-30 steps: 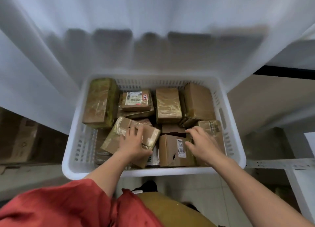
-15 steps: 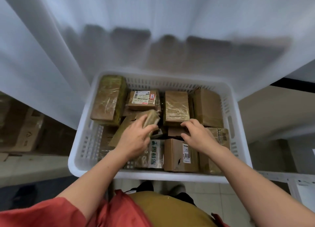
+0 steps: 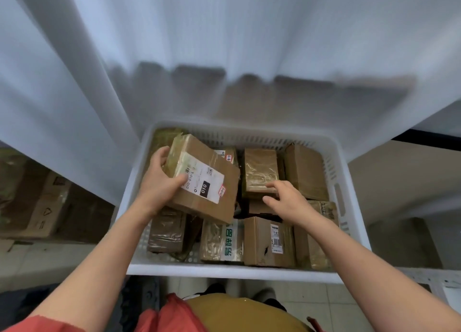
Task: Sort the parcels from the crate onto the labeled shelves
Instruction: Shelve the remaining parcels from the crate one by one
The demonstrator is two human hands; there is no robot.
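Filling the white crate (image 3: 349, 207), brown taped parcels (image 3: 260, 173) lie packed side by side. My left hand (image 3: 159, 184) grips a cardboard parcel (image 3: 204, 177), tilted above the crate's left half, its white label (image 3: 197, 182) reading 010. My right hand (image 3: 287, 199) hovers loose-fingered over the middle parcels, grasping nothing.

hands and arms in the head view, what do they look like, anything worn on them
The left hand and right hand are bare: no gloves, rings, watch or bracelet visible. Both forearms are uncovered. A loose coral-red fabric sleeve covers the left upper arm at the lower left corner; no sleeve shows on the right arm.
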